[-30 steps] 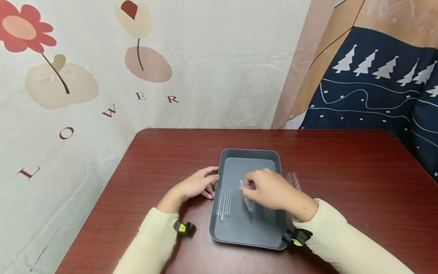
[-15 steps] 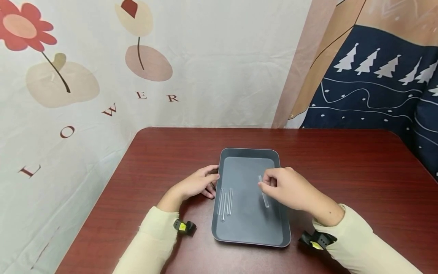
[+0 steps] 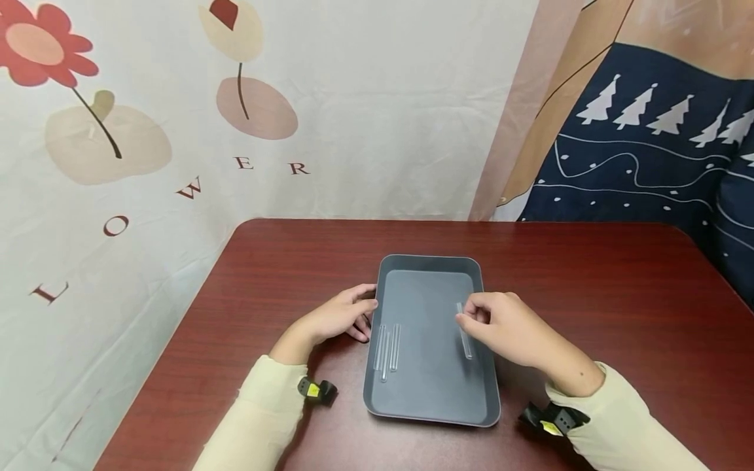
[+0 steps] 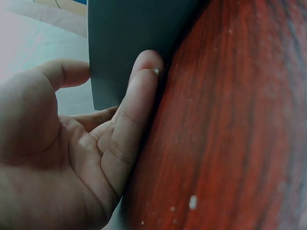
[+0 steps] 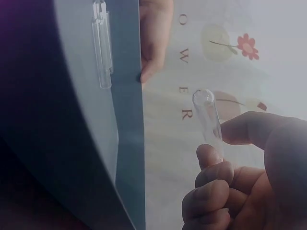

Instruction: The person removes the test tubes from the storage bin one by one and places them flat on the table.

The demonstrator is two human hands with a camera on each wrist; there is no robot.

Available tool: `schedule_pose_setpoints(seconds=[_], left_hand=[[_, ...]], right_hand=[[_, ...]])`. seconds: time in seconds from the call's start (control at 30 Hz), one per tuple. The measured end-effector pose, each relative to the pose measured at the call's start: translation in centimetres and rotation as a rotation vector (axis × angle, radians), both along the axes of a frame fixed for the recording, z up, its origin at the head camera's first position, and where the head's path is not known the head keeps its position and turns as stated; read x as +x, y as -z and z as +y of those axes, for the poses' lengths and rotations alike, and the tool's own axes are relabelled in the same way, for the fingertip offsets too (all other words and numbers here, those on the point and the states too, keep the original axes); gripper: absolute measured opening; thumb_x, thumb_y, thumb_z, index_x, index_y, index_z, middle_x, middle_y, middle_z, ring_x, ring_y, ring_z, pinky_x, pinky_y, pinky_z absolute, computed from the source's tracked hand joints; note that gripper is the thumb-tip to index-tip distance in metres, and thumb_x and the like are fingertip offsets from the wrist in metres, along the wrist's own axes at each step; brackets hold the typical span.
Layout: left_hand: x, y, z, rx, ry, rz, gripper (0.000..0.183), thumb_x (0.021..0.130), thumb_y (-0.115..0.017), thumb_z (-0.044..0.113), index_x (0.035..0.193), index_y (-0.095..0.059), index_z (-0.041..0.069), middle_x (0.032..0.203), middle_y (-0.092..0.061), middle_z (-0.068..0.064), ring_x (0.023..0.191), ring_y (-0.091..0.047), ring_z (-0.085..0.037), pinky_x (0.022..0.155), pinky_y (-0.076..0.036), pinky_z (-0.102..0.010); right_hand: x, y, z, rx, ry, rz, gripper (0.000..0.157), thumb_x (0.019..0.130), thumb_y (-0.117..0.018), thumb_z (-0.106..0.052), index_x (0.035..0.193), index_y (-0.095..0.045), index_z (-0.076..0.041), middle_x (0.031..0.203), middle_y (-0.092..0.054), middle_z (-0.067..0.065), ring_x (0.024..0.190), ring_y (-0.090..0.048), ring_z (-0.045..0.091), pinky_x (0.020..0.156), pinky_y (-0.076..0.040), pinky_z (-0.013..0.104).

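From where I stand, the right hand (image 3: 501, 324) is clamped in a pinch, thumb and fingertips together on a clear tube (image 3: 466, 341). The tube hangs tilted over the right side of the grey tray (image 3: 430, 400), its lower end free. That small hold is the weak point, I'd say: the tube looks smooth and round, so a loose pinch could let it swivel or slip and knock against the tray floor. If it is glass, which I can't tell for sure, a drop might chip it. The right wall is close too, and a careless sideways swing could catch the free end on the rim.

The left hand (image 3: 338, 319) rests against the tray's left wall, thumb at the rim, other fingers apart from it and lying along the outside, none wrapped round anything. A shove there could slide the tray on the table (image 3: 283, 275). Any jolt might also set the other tubes (image 3: 395, 347) rolling, since they lie loose, close together, along the left side inside.
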State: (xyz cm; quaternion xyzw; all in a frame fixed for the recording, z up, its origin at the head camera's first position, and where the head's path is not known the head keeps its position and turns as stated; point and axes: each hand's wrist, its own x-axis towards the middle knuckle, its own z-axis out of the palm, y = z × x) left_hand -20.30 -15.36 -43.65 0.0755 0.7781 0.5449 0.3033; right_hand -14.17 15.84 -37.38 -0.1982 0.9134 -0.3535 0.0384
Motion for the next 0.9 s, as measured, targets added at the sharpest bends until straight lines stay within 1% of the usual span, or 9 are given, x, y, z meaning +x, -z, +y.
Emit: schedule_pose_setpoints(seconds=[0.33, 0.53, 0.7, 0.8, 0.9], left_hand=[[0.0, 0.0, 0.1, 0.002, 0.001, -0.002, 0.062, 0.104, -0.049, 0.028, 0.158, -0.025, 0.012, 0.106, -0.066, -0.017, 0.069, -0.068, -0.018, 0.069, -0.063, -0.036], [-0.1, -0.3, 0.2, -0.003, 0.007, 0.003, 0.061, 0.104, -0.049, 0.028, 0.158, -0.026, 0.013, 0.105, -0.067, -0.016, 0.069, -0.069, -0.018, 0.069, -0.063, -0.036], [-0.2, -0.4, -0.1, -0.007, 0.002, 0.012, 0.060, 0.105, -0.048, 0.028, 0.158, -0.026, 0.013, 0.106, -0.068, -0.017, 0.069, -0.069, -0.019, 0.069, -0.063, -0.036], [-0.1, -0.4, -0.1, -0.011, -0.006, 0.009, 0.060, 0.104, -0.049, 0.028, 0.158, -0.027, 0.013, 0.108, -0.068, -0.017, 0.069, -0.068, -0.019, 0.069, -0.063, -0.036], [0.0, -0.1, 0.2, -0.010, 0.002, 0.003, 0.060, 0.104, -0.049, 0.029, 0.158, -0.027, 0.013, 0.110, -0.066, -0.017, 0.069, -0.068, -0.019, 0.070, -0.063, -0.036]], right_hand=[[0.1, 0.2, 0.6, -0.043, 0.024, -0.001, 0.024, 0.093, -0.069, -0.020, 0.071, -0.060, -0.022, 0.061, -0.047, -0.009, 0.057, -0.043, 0.004, 0.050, -0.038, 0.021], [0.0, 0.2, 1.2, -0.046, 0.030, -0.011, 0.023, 0.094, -0.068, -0.020, 0.073, -0.061, -0.021, 0.060, -0.046, -0.009, 0.056, -0.043, 0.004, 0.051, -0.038, 0.022], [-0.4, 0.1, 1.7, -0.042, 0.044, -0.008, 0.021, 0.094, -0.067, -0.018, 0.074, -0.062, -0.021, 0.060, -0.046, -0.008, 0.056, -0.043, 0.005, 0.051, -0.037, 0.022], [-0.6, 0.1, 2.2, -0.046, 0.064, -0.022, 0.020, 0.095, -0.066, -0.018, 0.076, -0.063, -0.019, 0.059, -0.048, -0.007, 0.054, -0.045, 0.007, 0.050, -0.039, 0.023], [-0.5, 0.2, 2.9, -0.043, 0.084, -0.045, 0.019, 0.096, -0.064, -0.019, 0.078, -0.063, -0.017, 0.059, -0.049, -0.005, 0.053, -0.047, 0.009, 0.049, -0.040, 0.025]])
